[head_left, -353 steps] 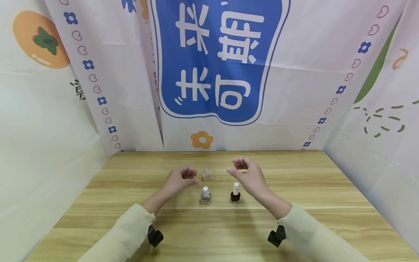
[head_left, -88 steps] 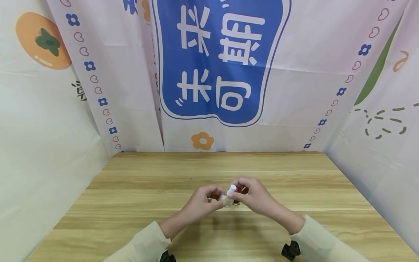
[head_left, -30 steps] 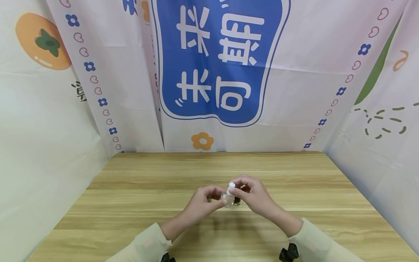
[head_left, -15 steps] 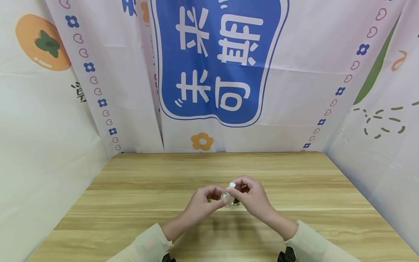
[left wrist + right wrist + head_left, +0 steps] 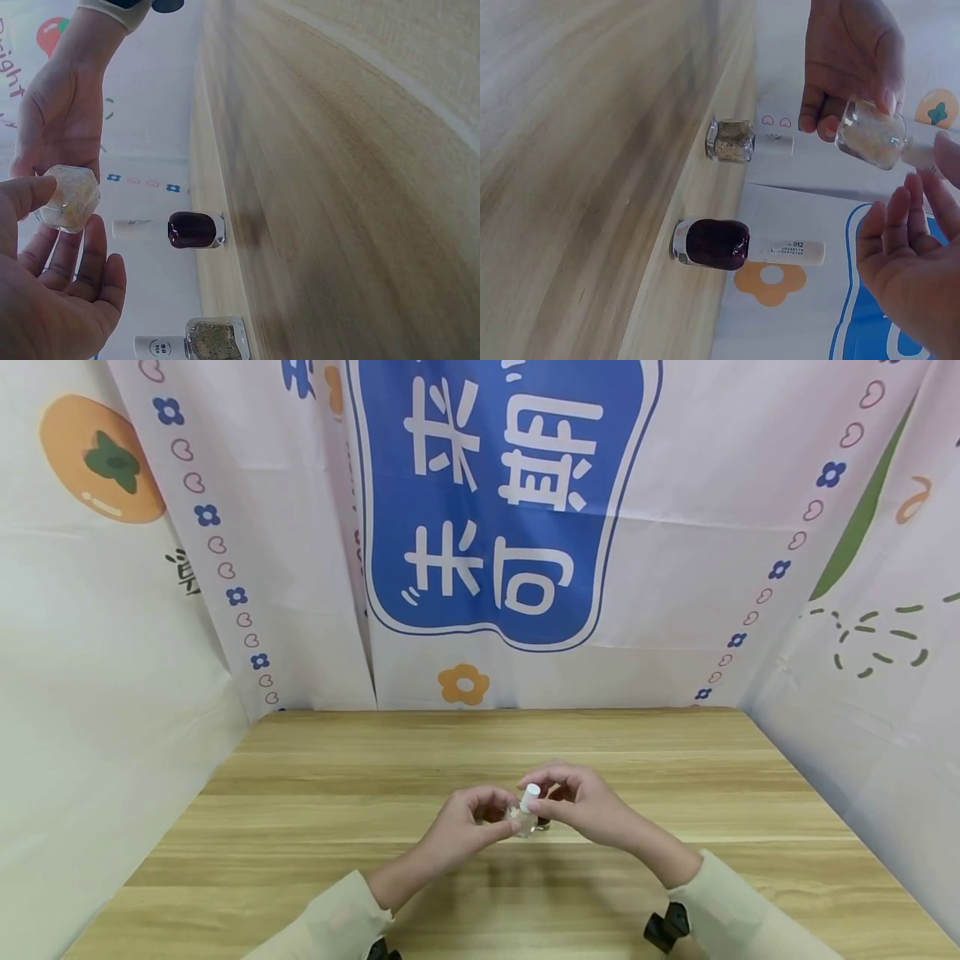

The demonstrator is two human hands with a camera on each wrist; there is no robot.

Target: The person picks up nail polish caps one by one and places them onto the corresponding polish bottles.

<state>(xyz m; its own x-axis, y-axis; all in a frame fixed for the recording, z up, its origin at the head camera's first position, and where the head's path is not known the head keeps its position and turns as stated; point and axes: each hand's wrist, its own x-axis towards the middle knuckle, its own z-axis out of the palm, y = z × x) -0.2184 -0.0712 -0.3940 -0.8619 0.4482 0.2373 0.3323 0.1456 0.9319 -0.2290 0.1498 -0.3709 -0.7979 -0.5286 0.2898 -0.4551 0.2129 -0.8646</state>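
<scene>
My left hand (image 5: 465, 823) pinches a clear nail polish bottle (image 5: 870, 135) by its glass body, raised above the table. On its neck is a white cap (image 5: 530, 796), pinched between the thumb and fingers of my right hand (image 5: 588, 802). The bottle leans, its cap end toward the right hand. Beneath the hands a dark red nail polish bottle (image 5: 193, 229) with a white cap stands upright; the head view shows only a bit of it. A gold glitter nail polish bottle (image 5: 733, 141), also white-capped, stands beside it, hidden by the left hand in the head view.
The wooden table (image 5: 300, 793) is enclosed by printed cloth at the back (image 5: 675, 610) and on both sides. A small black wrist camera (image 5: 666, 928) sits on the right sleeve.
Earlier the hands were apart and the clear bottle sat on the table behind the other bottles. Now both hold it, raised. In the last second the right fingers shifted slightly around the cap.
</scene>
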